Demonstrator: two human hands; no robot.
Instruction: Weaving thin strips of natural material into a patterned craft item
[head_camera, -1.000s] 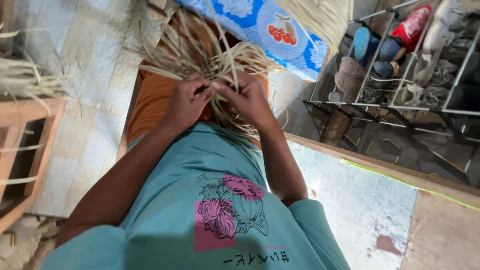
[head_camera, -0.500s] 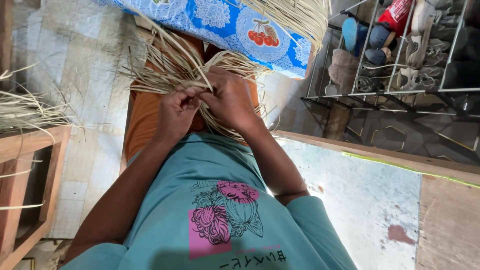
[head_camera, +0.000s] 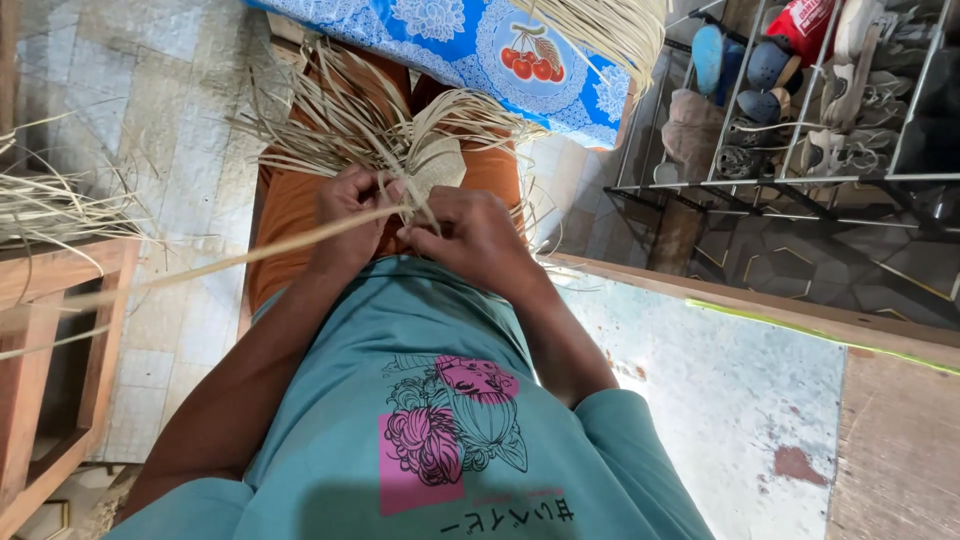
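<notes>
A small woven piece of pale straw (head_camera: 432, 165) rests on my lap, with many loose strands (head_camera: 320, 125) fanning out from it. My left hand (head_camera: 352, 205) pinches strands at its near edge, and one long strand (head_camera: 200, 268) runs from that hand out to the left. My right hand (head_camera: 475, 238) grips the piece from the right, fingers curled over the weave. Both hands touch each other over my orange-brown shorts (head_camera: 290, 205). I wear a teal printed shirt (head_camera: 420, 420).
A blue cloth with cherry print (head_camera: 470, 45) covers a surface ahead, a straw bundle (head_camera: 610, 30) on it. A metal shoe rack (head_camera: 810, 100) stands at the right. A wooden frame (head_camera: 50, 300) with straw on top is at the left. A wooden ledge (head_camera: 760, 310) runs right.
The hands have stayed on the woven piece. A long strand now stretches out to the left from my left hand. The view has shifted slightly downward.
</notes>
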